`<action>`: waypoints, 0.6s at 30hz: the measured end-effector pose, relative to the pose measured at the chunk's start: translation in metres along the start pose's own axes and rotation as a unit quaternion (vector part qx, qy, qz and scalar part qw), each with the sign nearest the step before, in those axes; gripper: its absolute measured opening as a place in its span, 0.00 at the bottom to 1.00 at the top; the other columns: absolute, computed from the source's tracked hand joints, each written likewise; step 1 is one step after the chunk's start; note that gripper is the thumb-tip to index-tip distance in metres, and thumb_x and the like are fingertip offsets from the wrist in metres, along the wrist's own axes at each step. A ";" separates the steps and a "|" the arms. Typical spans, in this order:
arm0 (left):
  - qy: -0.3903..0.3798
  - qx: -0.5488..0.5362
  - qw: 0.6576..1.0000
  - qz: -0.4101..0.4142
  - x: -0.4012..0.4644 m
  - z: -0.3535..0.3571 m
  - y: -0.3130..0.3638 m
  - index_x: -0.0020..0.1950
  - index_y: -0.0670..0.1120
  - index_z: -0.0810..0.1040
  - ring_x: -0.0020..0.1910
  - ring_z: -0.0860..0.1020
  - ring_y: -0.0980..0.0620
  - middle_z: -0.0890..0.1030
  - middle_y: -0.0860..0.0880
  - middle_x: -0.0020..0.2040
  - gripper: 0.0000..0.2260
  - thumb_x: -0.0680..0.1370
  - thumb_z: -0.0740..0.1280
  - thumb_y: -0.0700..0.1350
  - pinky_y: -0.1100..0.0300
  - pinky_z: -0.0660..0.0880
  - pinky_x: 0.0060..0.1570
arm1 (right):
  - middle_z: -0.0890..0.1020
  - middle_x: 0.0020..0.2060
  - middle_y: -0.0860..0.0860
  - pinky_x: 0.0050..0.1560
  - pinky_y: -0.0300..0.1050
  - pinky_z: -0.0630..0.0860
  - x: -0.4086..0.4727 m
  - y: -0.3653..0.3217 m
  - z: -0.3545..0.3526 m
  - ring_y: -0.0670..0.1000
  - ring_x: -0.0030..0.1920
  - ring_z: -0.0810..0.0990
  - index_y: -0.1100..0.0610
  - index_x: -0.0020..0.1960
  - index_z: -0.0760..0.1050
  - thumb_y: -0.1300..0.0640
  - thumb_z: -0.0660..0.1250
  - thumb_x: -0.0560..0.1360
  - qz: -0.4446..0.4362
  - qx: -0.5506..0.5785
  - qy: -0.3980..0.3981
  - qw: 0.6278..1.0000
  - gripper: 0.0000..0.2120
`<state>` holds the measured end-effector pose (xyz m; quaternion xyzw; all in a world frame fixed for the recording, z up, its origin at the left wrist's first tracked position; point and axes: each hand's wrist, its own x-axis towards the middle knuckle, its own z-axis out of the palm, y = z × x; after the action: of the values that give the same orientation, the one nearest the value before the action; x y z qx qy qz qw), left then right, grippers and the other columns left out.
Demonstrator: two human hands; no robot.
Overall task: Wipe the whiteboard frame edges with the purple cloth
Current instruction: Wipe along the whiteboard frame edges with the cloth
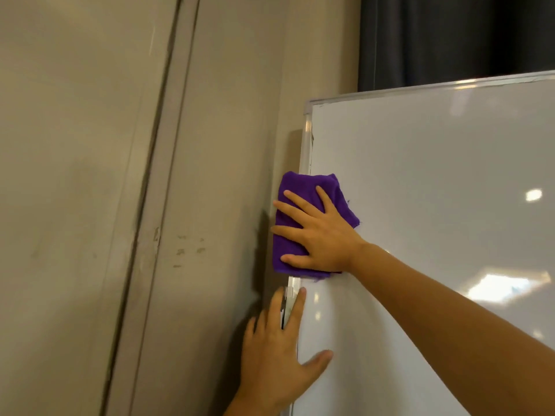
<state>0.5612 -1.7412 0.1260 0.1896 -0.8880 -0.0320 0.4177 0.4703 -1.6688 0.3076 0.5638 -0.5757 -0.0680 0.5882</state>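
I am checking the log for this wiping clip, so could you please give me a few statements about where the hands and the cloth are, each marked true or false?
1. The right hand presses the purple cloth over the left frame edge of the whiteboard. True.
2. The cloth is on the top frame edge. False: the top frame edge is bare; the cloth is on the left edge, lower down.
3. The left hand rests flat against the board's left edge, below the cloth. True.
4. The left hand holds a second cloth. False: it holds nothing; its fingers are straight.
5. A dark curtain hangs behind the board's top. True.
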 end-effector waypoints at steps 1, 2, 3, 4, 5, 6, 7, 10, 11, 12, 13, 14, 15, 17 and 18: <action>-0.012 -0.011 1.000 -0.001 0.001 0.001 0.002 0.56 0.70 0.17 0.75 0.51 0.52 0.40 0.58 0.77 0.40 0.59 0.42 0.80 0.53 0.54 0.72 | 0.60 0.74 0.51 0.70 0.67 0.41 0.003 0.004 0.001 0.57 0.75 0.51 0.46 0.67 0.67 0.35 0.49 0.74 0.034 -0.011 0.004 0.999 0.27; -0.027 -0.026 0.999 -0.002 0.005 0.000 0.003 0.55 0.70 0.16 0.75 0.52 0.52 0.40 0.59 0.76 0.41 0.60 0.46 0.80 0.52 0.55 0.72 | 0.59 0.74 0.52 0.69 0.67 0.40 0.007 0.008 0.002 0.57 0.75 0.50 0.47 0.67 0.66 0.35 0.48 0.74 0.090 -0.019 0.011 0.996 0.28; -0.040 -0.040 0.998 -0.005 0.008 0.000 0.004 0.54 0.71 0.16 0.75 0.52 0.52 0.41 0.59 0.76 0.43 0.60 0.49 0.79 0.52 0.55 0.72 | 0.58 0.74 0.53 0.68 0.67 0.39 0.012 0.010 0.003 0.58 0.74 0.50 0.48 0.66 0.66 0.35 0.48 0.74 0.157 -0.019 0.020 0.987 0.28; -0.050 -0.048 0.998 -0.006 0.011 0.000 0.005 0.52 0.71 0.16 0.74 0.52 0.52 0.41 0.59 0.76 0.44 0.59 0.52 0.79 0.51 0.55 0.73 | 0.58 0.74 0.54 0.68 0.67 0.39 0.017 0.011 0.004 0.59 0.74 0.50 0.48 0.66 0.66 0.35 0.49 0.74 0.223 -0.013 0.027 0.974 0.27; -0.063 -0.053 0.997 -0.005 0.014 -0.001 0.005 0.51 0.71 0.15 0.74 0.52 0.51 0.42 0.58 0.76 0.45 0.59 0.53 0.79 0.50 0.56 0.73 | 0.58 0.74 0.54 0.68 0.68 0.39 0.023 0.010 0.004 0.59 0.74 0.50 0.49 0.66 0.66 0.36 0.50 0.74 0.270 -0.007 0.030 0.962 0.26; -0.072 -0.055 0.996 -0.003 0.017 -0.003 0.005 0.49 0.72 0.15 0.74 0.53 0.51 0.43 0.58 0.76 0.45 0.59 0.54 0.79 0.50 0.56 0.73 | 0.58 0.74 0.55 0.68 0.69 0.39 0.028 0.008 0.005 0.60 0.74 0.50 0.50 0.65 0.67 0.37 0.50 0.74 0.292 -0.006 0.028 0.956 0.26; -0.068 -0.059 0.996 -0.003 0.020 -0.005 0.005 0.48 0.73 0.16 0.74 0.54 0.50 0.45 0.58 0.76 0.44 0.59 0.54 0.79 0.50 0.58 0.72 | 0.59 0.74 0.55 0.67 0.69 0.39 0.031 0.005 0.007 0.61 0.74 0.50 0.50 0.65 0.67 0.38 0.51 0.74 0.295 -0.008 0.028 0.955 0.25; -0.006 -0.052 0.999 0.017 0.030 -0.015 0.006 0.61 0.71 0.22 0.69 0.64 0.52 0.58 0.54 0.74 0.43 0.60 0.49 0.80 0.54 0.64 0.67 | 0.60 0.73 0.54 0.67 0.70 0.38 0.027 0.004 0.007 0.61 0.74 0.51 0.49 0.65 0.67 0.38 0.51 0.74 0.250 -0.004 0.039 0.968 0.25; 0.024 -0.040 0.999 0.028 0.033 -0.016 0.007 0.69 0.67 0.29 0.66 0.68 0.53 0.64 0.53 0.71 0.44 0.61 0.47 0.80 0.55 0.66 0.64 | 0.60 0.73 0.54 0.67 0.69 0.38 0.021 0.004 0.007 0.61 0.74 0.51 0.49 0.66 0.67 0.37 0.51 0.74 0.225 -0.002 0.038 0.974 0.26; 0.051 -0.036 0.998 0.033 0.040 -0.020 0.009 0.73 0.64 0.37 0.63 0.71 0.53 0.69 0.54 0.67 0.45 0.62 0.48 0.80 0.57 0.68 0.61 | 0.60 0.73 0.54 0.67 0.69 0.38 0.016 0.005 0.006 0.60 0.74 0.51 0.49 0.66 0.67 0.36 0.50 0.74 0.205 0.001 0.038 0.978 0.26; 0.069 -0.036 0.996 0.037 0.047 -0.022 0.011 0.75 0.61 0.42 0.60 0.72 0.54 0.71 0.54 0.65 0.46 0.62 0.48 0.79 0.59 0.69 0.58 | 0.61 0.73 0.53 0.68 0.69 0.39 0.013 0.008 0.007 0.60 0.74 0.52 0.49 0.66 0.67 0.36 0.49 0.74 0.194 0.005 0.045 0.980 0.27; 0.074 -0.038 0.996 0.041 0.054 -0.023 0.014 0.75 0.60 0.45 0.58 0.74 0.53 0.72 0.54 0.63 0.46 0.61 0.49 0.79 0.60 0.70 0.53 | 0.62 0.73 0.53 0.68 0.69 0.40 0.011 0.009 0.007 0.60 0.74 0.52 0.49 0.65 0.68 0.36 0.49 0.74 0.189 0.006 0.055 0.980 0.27; 0.071 -0.046 0.996 0.040 0.059 -0.024 0.015 0.75 0.59 0.45 0.56 0.74 0.54 0.72 0.53 0.63 0.47 0.60 0.48 0.80 0.63 0.69 0.49 | 0.63 0.73 0.54 0.68 0.69 0.40 0.011 0.010 0.007 0.60 0.74 0.53 0.49 0.65 0.69 0.36 0.49 0.73 0.184 0.007 0.063 0.981 0.27; 0.070 -0.050 0.996 0.032 0.061 -0.021 0.016 0.74 0.58 0.45 0.50 0.73 0.57 0.72 0.54 0.61 0.49 0.58 0.45 0.81 0.69 0.65 0.43 | 0.63 0.72 0.53 0.68 0.69 0.40 0.013 0.013 0.009 0.60 0.74 0.54 0.49 0.63 0.70 0.36 0.50 0.73 0.171 0.013 0.069 0.983 0.26; 0.074 -0.053 0.995 0.033 0.060 -0.020 0.017 0.75 0.59 0.44 0.46 0.71 0.59 0.72 0.55 0.59 0.50 0.57 0.44 0.81 0.71 0.63 0.42 | 0.63 0.72 0.53 0.68 0.69 0.40 0.016 0.016 0.010 0.60 0.74 0.54 0.49 0.63 0.70 0.36 0.50 0.73 0.166 0.014 0.068 0.984 0.26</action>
<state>0.5368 -1.7456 0.1864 0.1391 -0.8574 -0.0514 0.4929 0.4591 -1.6811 0.3258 0.4720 -0.6211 0.0769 0.6209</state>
